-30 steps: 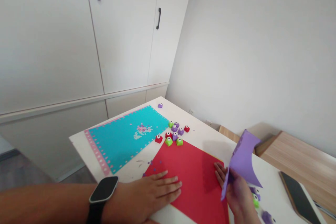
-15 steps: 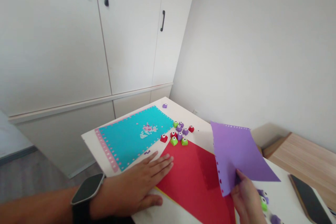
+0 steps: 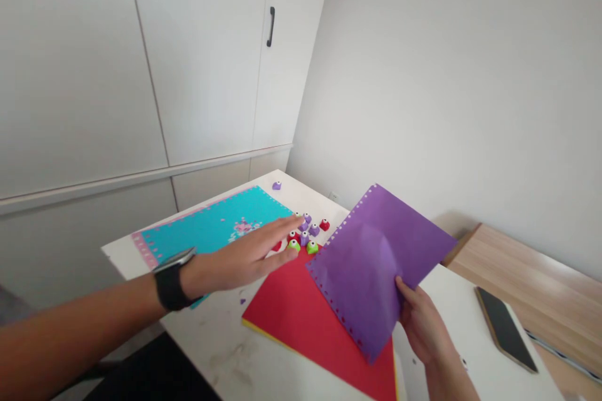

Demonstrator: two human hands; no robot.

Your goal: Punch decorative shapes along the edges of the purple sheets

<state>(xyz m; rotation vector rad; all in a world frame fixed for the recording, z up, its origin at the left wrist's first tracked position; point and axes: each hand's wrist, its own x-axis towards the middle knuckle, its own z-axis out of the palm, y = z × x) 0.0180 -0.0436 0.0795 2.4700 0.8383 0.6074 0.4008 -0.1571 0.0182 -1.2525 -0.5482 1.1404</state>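
Observation:
My left hand (image 3: 239,252) is held flat with its fingers extended, holding nothing, and its fingertips reach the cluster of small craft paper punches (image 3: 303,233) in red, green and purple. A black smartwatch (image 3: 172,279) sits on that wrist. My right hand (image 3: 421,326) grips the lower edge of a purple paper sheet (image 3: 376,263) with punched holes along its edges. That sheet hangs tilted over a red paper sheet (image 3: 315,326), hiding part of it. A cyan sheet with a pink border (image 3: 211,229) lies partly under my left hand and forearm.
A white table (image 3: 226,351) bears the sheets, with paper scraps and a lone purple punch (image 3: 276,185) near its far corner. A black phone (image 3: 505,338) lies at the right. A wooden desk (image 3: 531,269) adjoins the table, with a wall and white cabinets (image 3: 202,56) behind.
My left hand has lifted off the red sheet and moved forward to the punches. My right hand has raised the purple sheet and turned it flatter toward me.

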